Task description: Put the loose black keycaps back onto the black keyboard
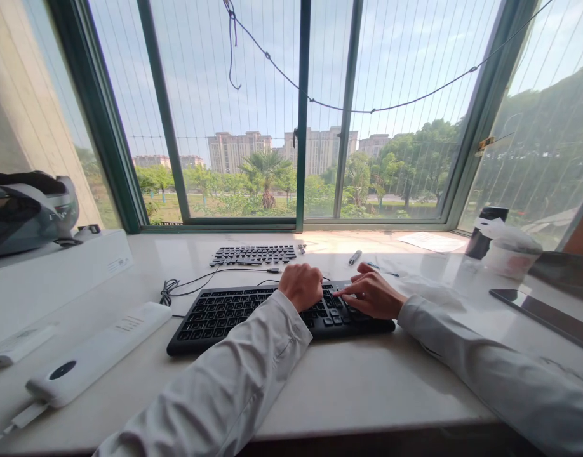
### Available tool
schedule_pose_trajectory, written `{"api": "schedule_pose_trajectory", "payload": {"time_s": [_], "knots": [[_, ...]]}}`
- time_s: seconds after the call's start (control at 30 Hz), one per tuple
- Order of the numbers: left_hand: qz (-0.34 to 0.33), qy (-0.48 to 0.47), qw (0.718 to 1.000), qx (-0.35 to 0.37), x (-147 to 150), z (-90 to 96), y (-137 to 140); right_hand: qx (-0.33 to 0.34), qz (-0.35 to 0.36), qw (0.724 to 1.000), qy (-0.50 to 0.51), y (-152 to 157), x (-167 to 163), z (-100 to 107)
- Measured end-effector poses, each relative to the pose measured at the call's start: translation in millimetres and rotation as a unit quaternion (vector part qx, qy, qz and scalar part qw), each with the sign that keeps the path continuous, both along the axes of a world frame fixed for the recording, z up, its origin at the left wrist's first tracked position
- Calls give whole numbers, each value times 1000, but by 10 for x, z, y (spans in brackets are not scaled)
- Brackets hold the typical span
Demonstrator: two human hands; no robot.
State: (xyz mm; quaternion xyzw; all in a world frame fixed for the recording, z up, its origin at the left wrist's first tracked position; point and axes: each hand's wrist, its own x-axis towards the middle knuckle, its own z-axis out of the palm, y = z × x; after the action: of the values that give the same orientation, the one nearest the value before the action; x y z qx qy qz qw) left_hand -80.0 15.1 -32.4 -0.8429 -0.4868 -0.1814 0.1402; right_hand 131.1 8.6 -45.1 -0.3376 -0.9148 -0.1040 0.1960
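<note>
A black keyboard (234,317) lies in front of me, its left part showing bare key sockets and several keycaps (336,314) fitted toward the right. My left hand (301,285) is closed in a fist over the middle of the keyboard; whatever its fingers hold is hidden. At the right part, my right hand (373,295) reaches in with its index finger stretched onto the keys and its thumb apart. Behind the keyboard, loose black keycaps (256,254) are laid out in rows.
A coiled cable (167,292) lies left of the keyboard, near a white power strip (101,352). A small grey tool (355,257) lies behind my right hand. At right are a phone (543,311), a dark bottle (484,231) and a plastic-wrapped cup (510,254). Windows stand behind.
</note>
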Motion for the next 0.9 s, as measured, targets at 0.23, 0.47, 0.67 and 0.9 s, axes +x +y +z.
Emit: {"api": "schedule_pose_trajectory", "payload": {"time_s": [0.23,0.47,0.67,0.9], "knots": [[2,-4,1000,-10,-16,37,-21,-12,-64,998,0,34,-15,-25],[-1,-12,1000,-9,-37,65,-22,-23,29,998,-42,28,72,16],[-15,-17,1000,-7,-69,72,-6,3,72,994,-81,-51,55,70],[-13,-27,1000,0,-92,50,16,50,-5,999,-19,174,-4,55]]}}
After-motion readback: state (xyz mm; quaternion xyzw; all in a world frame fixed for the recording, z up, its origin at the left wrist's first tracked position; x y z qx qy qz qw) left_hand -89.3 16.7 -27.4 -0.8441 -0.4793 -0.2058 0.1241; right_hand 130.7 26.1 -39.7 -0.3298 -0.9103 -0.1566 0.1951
